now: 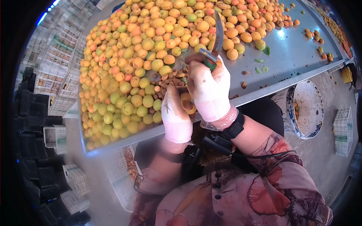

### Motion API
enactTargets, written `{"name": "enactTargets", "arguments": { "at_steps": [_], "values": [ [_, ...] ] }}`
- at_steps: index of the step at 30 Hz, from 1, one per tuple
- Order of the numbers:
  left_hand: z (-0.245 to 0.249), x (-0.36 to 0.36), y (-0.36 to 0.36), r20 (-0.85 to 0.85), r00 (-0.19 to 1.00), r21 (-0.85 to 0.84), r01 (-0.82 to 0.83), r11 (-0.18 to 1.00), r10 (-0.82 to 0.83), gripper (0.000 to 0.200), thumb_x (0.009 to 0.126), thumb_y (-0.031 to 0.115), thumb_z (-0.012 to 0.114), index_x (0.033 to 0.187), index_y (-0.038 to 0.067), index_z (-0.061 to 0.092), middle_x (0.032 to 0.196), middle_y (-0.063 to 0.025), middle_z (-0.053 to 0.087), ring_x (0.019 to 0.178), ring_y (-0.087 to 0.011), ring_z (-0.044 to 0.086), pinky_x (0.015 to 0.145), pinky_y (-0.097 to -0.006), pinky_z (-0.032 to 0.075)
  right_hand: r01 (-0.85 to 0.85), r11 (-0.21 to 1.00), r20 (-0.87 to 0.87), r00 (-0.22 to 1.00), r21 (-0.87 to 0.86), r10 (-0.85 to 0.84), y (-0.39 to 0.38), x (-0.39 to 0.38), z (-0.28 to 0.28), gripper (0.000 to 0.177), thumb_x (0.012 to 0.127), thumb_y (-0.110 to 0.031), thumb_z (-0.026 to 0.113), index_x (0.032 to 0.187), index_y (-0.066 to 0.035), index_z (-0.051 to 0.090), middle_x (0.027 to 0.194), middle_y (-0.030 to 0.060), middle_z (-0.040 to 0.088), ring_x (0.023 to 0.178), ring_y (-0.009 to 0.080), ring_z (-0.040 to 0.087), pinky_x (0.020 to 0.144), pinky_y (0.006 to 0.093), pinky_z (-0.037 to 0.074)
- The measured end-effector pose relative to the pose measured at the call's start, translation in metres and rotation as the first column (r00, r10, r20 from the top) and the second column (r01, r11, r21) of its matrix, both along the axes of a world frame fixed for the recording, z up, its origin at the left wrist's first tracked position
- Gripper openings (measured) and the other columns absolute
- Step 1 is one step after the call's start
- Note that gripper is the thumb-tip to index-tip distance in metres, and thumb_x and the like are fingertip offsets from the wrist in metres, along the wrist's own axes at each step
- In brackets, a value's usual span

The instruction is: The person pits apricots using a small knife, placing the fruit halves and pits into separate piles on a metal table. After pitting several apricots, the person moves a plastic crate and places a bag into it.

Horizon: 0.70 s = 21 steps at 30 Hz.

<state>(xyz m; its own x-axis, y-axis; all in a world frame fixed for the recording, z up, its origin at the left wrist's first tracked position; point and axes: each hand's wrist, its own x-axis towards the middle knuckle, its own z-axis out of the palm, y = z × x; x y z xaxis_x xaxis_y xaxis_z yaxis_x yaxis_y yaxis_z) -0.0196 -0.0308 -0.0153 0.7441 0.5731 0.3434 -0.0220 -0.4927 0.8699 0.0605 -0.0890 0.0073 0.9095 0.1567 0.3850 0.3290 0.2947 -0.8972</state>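
A curved knife (218,34) with a green handle is in my right hand (211,84), its fingers closed round the handle and the blade pointing up. My left hand (174,113), in a whitish glove like the right, is closed beside it. An orange apricot (187,103), apparently cut, shows between the two hands against my left fingers, which partly hide it. Just beyond my left hand lies a heap of brown pits (169,80). Whole yellow, orange and green apricots (128,67) are piled around the heap on the metal table (241,69).
Under the table's right side stands a paint-stained white bucket (308,109) with some fruit inside. A white crate (120,177) holding brown pieces is at lower left. Stacked crates (60,56) line the left, and another crate (342,132) stands at far right.
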Motion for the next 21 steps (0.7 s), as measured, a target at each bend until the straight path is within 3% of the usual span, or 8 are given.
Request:
{"name": "enactTargets", "arguments": {
  "at_steps": [1, 3, 5, 10, 13, 15, 18, 21],
  "values": [
    [-0.005, 0.001, 0.0, -0.001, 1.0, -0.001, 0.0, 1.0, 0.0, 0.053, 0.104, 0.047, 0.035, 0.093, 0.001, 0.06, 0.073, -0.0019, 0.055, 0.064, -0.0075, 0.047, 0.057, -0.0225, 0.037, -0.077, 0.99, -0.202, 0.974, 0.115, 0.099, -0.001, -0.001, 0.004, 0.021, 0.07, 0.008, 0.062, 0.09, 0.0, 0.058, 0.08, 0.01, 0.062, 0.064, 0.0235, 0.057, 0.056, 0.033, 0.046],
    [-0.013, 0.002, 0.001, 0.016, 0.999, -0.657, -0.013, 0.754, 0.031, 0.054, 0.104, 0.048, 0.035, 0.093, 0.002, 0.06, 0.074, -0.0007, 0.054, 0.064, -0.0071, 0.045, 0.058, -0.0218, 0.037, -0.128, 0.962, -0.382, 0.899, 0.241, 0.216, 0.0, 0.001, 0.002, 0.021, 0.07, 0.008, 0.062, 0.089, 0.0, 0.057, 0.082, 0.01, 0.062, 0.064, 0.0243, 0.057, 0.056, 0.0332, 0.046],
    [-0.007, 0.001, 0.001, 0.007, 1.0, -0.612, -0.013, 0.791, 0.022, 0.054, 0.104, 0.049, 0.035, 0.092, 0.003, 0.06, 0.075, -0.0004, 0.054, 0.064, -0.0073, 0.044, 0.058, -0.0223, 0.037, -0.095, 0.938, -0.437, 0.866, 0.333, 0.243, 0.004, 0.008, -0.003, 0.008, 0.084, -0.004, 0.055, 0.091, -0.002, 0.056, 0.071, 0.0041, 0.055, 0.052, 0.0153, 0.05, 0.046, 0.0285, 0.039],
    [-0.023, 0.004, 0.004, 0.05, 0.999, -0.592, 0.012, 0.806, 0.021, 0.051, 0.104, 0.047, 0.036, 0.094, 0.004, 0.061, 0.073, 0.0011, 0.052, 0.056, -0.0072, 0.044, 0.049, -0.0207, 0.038, -0.064, 0.927, -0.644, 0.702, 0.369, 0.305, 0.003, 0.013, 0.001, 0.014, 0.089, -0.013, 0.052, 0.099, -0.005, 0.055, 0.064, -0.0005, 0.041, 0.044, 0.0099, 0.036, 0.039, 0.0254, 0.022],
    [-0.025, 0.003, 0.006, -0.002, 1.0, -0.416, 0.004, 0.909, -0.006, 0.048, 0.105, 0.042, 0.034, 0.095, 0.002, 0.06, 0.073, 0.0, 0.053, 0.059, -0.0082, 0.045, 0.051, -0.0231, 0.038, 0.017, 0.923, -0.739, 0.605, 0.384, 0.296, 0.003, 0.017, 0.001, 0.015, 0.09, -0.016, 0.051, 0.1, -0.005, 0.055, 0.064, -0.0013, 0.04, 0.044, 0.0095, 0.034, 0.04, 0.0256, 0.021],
    [-0.029, 0.004, 0.01, 0.024, 0.999, 0.108, -0.029, 0.994, 0.026, 0.027, 0.1, 0.023, 0.043, 0.093, 0.001, 0.058, 0.076, -0.0034, 0.056, 0.063, -0.0115, 0.049, 0.056, -0.0272, 0.041, 0.033, 0.902, -0.777, 0.522, 0.43, 0.351, 0.003, 0.021, -0.007, 0.017, 0.091, -0.017, 0.051, 0.101, -0.004, 0.055, 0.064, -0.0023, 0.039, 0.045, 0.0089, 0.032, 0.041, 0.0259, 0.021],
    [-0.028, 0.01, 0.011, 0.219, 0.976, 0.409, -0.091, 0.908, -0.001, 0.007, 0.091, 0.007, 0.052, 0.091, 0.001, 0.055, 0.081, -0.0068, 0.059, 0.066, -0.0148, 0.051, 0.06, -0.0296, 0.042, 0.05, 0.881, -0.79, 0.469, 0.47, 0.394, 0.002, 0.026, -0.016, 0.014, 0.088, -0.016, 0.053, 0.097, -0.005, 0.054, 0.066, 0.0031, 0.048, 0.04, 0.0137, 0.041, 0.036, 0.0286, 0.027],
    [-0.025, 0.009, 0.01, 0.225, 0.974, 0.475, -0.083, 0.876, -0.03, 0.011, 0.087, 0.003, 0.047, 0.09, -0.001, 0.056, 0.085, -0.0152, 0.058, 0.069, -0.0275, 0.055, 0.063, -0.0356, 0.045, 0.019, 0.881, -0.735, 0.56, 0.472, 0.382, 0.0, 0.023, -0.017, 0.014, 0.087, -0.016, 0.054, 0.096, -0.005, 0.055, 0.064, 0.0023, 0.048, 0.041, 0.0133, 0.042, 0.037, 0.0274, 0.03]
  ]
}}
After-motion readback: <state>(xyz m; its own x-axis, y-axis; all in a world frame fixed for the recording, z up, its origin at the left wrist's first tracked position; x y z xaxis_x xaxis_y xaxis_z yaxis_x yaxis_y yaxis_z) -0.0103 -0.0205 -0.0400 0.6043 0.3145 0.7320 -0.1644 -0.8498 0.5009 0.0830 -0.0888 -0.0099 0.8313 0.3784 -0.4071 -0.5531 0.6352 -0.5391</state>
